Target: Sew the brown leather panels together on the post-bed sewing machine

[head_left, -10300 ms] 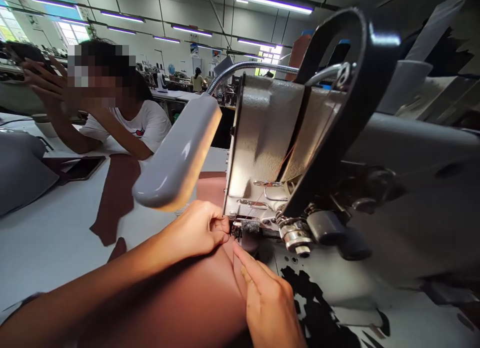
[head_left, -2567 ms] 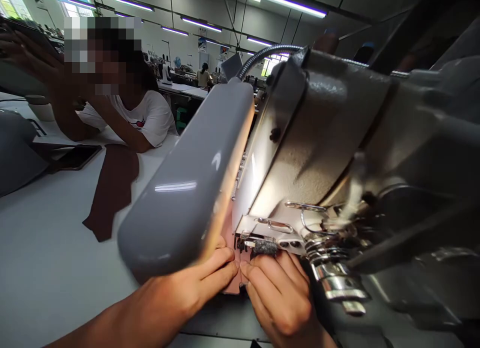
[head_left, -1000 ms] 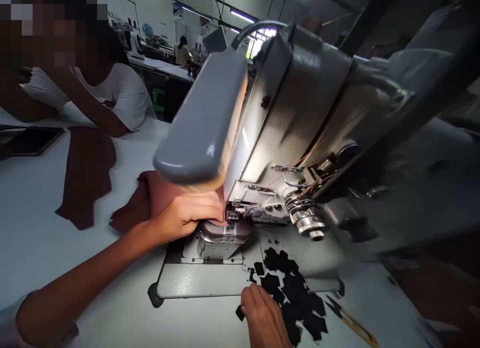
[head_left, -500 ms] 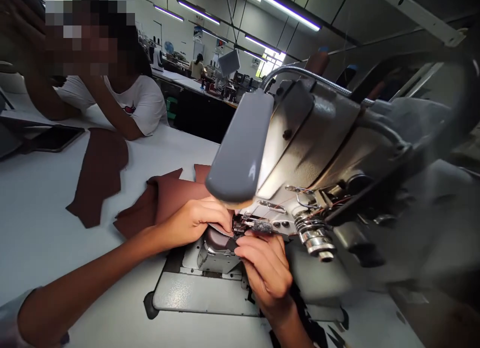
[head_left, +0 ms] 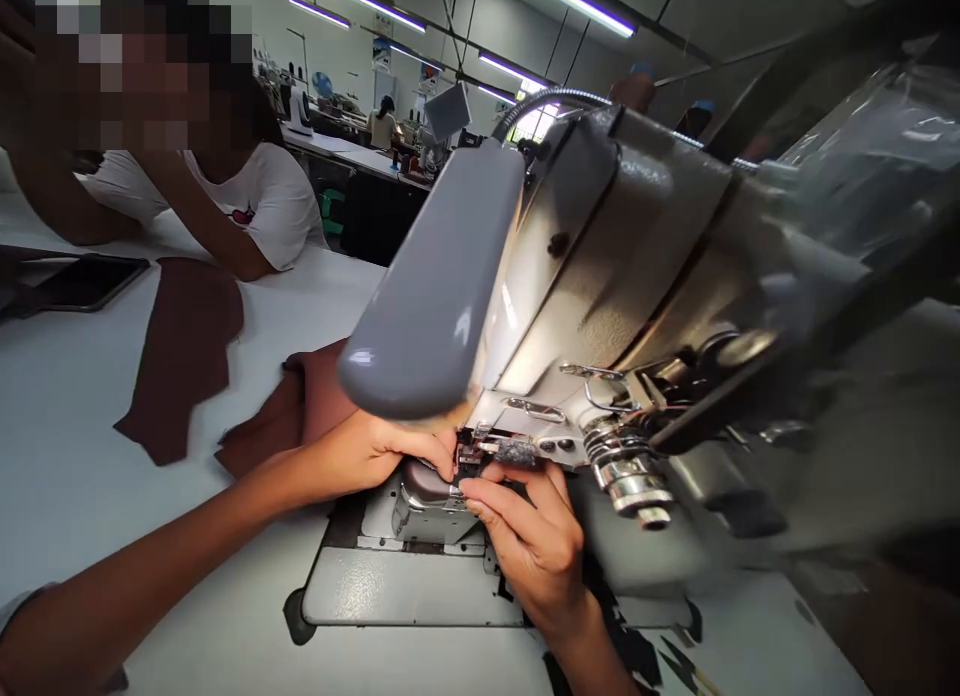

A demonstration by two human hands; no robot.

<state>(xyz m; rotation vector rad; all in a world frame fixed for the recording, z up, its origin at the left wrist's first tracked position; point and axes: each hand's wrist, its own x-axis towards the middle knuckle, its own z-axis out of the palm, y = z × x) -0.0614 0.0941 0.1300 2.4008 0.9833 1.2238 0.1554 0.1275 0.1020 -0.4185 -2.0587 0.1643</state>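
My left hand [head_left: 394,451] is closed, thumb and fingers pinched at the edge of the brown fabric [head_left: 326,386] close to the needle area of the sewing machine [head_left: 577,266]. That fabric lies folded behind the hand, partly hidden by it and by the grey lamp [head_left: 435,296]. From the front right my right hand [head_left: 536,536] comes in, its thumb and index finger pinched together near the left fingertips, just over the machine's small raised bed [head_left: 431,516]. Something small and dark lies between the two hands; what the right fingers hold is hidden.
Another brown piece [head_left: 184,356] lies flat on the white table at left, near a phone [head_left: 90,281]. Across the table a person in a white shirt [head_left: 277,206] leans on their elbows. Scissors [head_left: 686,666] and black cloth strips [head_left: 634,646] lie at front right.
Both hands have shifted slightly left; the left fingers are drawn closer to the right fingertips. The lamp covers more of the brown fabric as the camera view has moved.
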